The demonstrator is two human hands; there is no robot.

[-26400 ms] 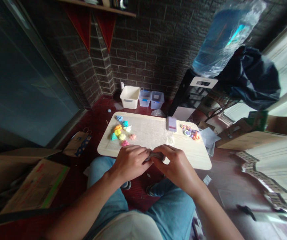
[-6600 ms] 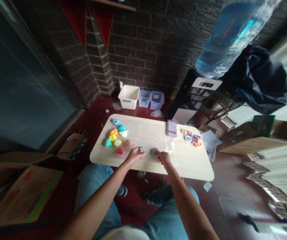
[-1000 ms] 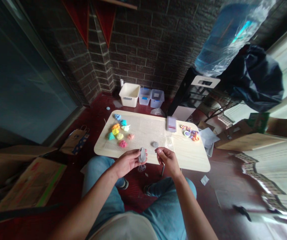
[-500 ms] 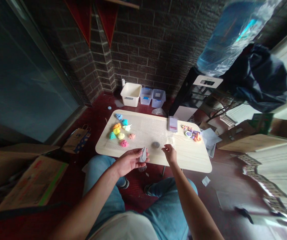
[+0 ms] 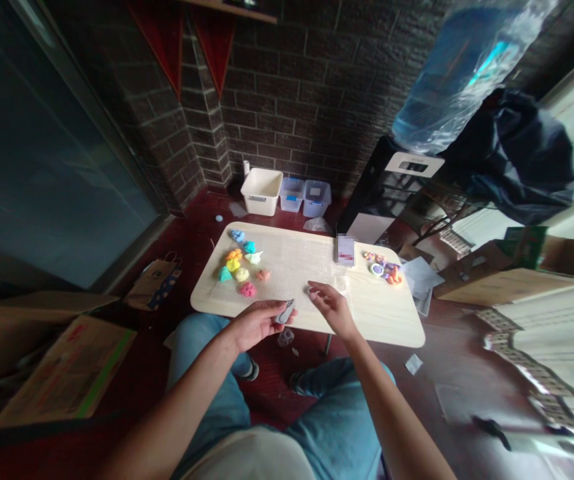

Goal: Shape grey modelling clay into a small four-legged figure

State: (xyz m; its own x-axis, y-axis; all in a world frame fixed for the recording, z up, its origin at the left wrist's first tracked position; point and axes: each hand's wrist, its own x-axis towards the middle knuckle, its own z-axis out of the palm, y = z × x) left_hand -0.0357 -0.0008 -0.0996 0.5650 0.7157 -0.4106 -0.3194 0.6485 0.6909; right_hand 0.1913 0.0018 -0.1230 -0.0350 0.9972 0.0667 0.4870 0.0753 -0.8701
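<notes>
Above the table's near edge, my left hand (image 5: 257,325) is closed on a piece of grey modelling clay (image 5: 285,313), thumb on top and fingers beneath it. The piece is long and pointed at its upper end. To its right, my right hand (image 5: 335,311) hovers low over the table with its fingers stretched out and somewhat apart. Its fingertips are at the spot of a round grey lump of clay, which they now mostly cover; whether they touch it I cannot tell.
Several coloured clay lumps (image 5: 238,265) lie on the left of the pale table (image 5: 377,313). Small shaped clay pieces (image 5: 387,270) are at the right, near a pale box (image 5: 345,250). Beyond stand a cream bin (image 5: 261,193) and a water dispenser (image 5: 367,193).
My right hand has moved left and stretched its fingers over the round grey lump, hiding most of it. In my left hand the grey clay has tilted to the right.
</notes>
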